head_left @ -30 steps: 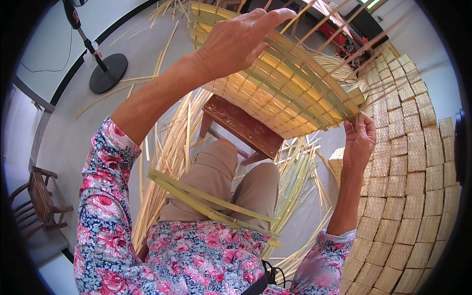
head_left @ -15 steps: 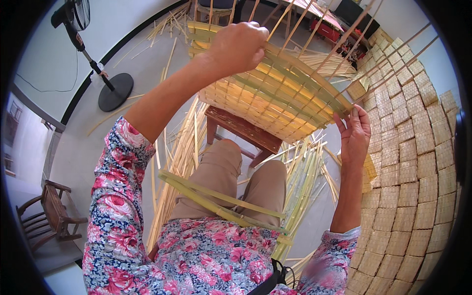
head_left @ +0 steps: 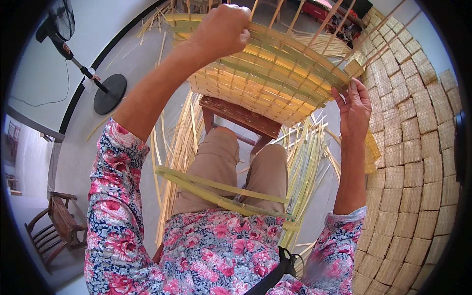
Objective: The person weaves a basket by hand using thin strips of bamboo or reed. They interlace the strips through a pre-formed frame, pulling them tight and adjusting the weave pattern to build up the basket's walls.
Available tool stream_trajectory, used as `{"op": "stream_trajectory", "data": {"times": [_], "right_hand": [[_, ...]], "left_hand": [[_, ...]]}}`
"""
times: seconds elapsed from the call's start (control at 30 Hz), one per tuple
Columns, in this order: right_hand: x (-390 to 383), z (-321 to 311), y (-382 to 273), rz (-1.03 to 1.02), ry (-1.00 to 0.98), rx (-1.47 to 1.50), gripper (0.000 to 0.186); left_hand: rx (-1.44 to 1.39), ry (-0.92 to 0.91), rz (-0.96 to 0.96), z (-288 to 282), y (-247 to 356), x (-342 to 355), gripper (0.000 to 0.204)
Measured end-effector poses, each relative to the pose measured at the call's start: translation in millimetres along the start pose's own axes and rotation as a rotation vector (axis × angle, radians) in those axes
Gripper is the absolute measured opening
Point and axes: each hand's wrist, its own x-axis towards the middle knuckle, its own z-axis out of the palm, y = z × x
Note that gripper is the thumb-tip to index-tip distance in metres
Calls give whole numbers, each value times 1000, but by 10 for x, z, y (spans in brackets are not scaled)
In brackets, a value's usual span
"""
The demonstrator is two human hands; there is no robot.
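A partly woven bamboo basket (head_left: 255,88) rests on a small red-brown wooden stool (head_left: 241,118) in front of my knees. Its upright stakes stick up past the woven rows. Along the top row runs a long bamboo strip (head_left: 300,46). My left hand (head_left: 223,30) is closed in a fist over the upper edge, left of the middle, gripping the strip there; the fingertips are hidden behind it. At the basket's right corner, my right hand (head_left: 353,105) pinches the strip's end between thumb and fingers. Several loose green-yellow strips (head_left: 211,194) lie across my lap.
Bundles of bamboo strips lie on the floor left (head_left: 182,132) and right (head_left: 305,167) of my legs. Stacked woven pieces (head_left: 408,167) line the right side. At left stand a floor fan (head_left: 109,93) and a wooden chair (head_left: 61,221).
Basket and both hands appear higher in the picture and slightly left. Stool and knees have shifted upward too, so the view itself has moved. Both hands keep their hold.
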Motion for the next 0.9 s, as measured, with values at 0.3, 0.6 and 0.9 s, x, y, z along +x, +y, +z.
{"op": "stream_trajectory", "data": {"times": [0.3, 0.6, 0.9], "right_hand": [[18, 72, -2, 23, 3, -16, 19], [57, -70, 36, 32, -26, -83, 18], [79, -21, 47, -36, -18, -96, 19]], "left_hand": [[-160, 201, -15, -6, 104, -473, 70], [-21, 236, -185, -23, -29, -865, 70], [137, 244, -205, 96, -215, -669, 67]]}}
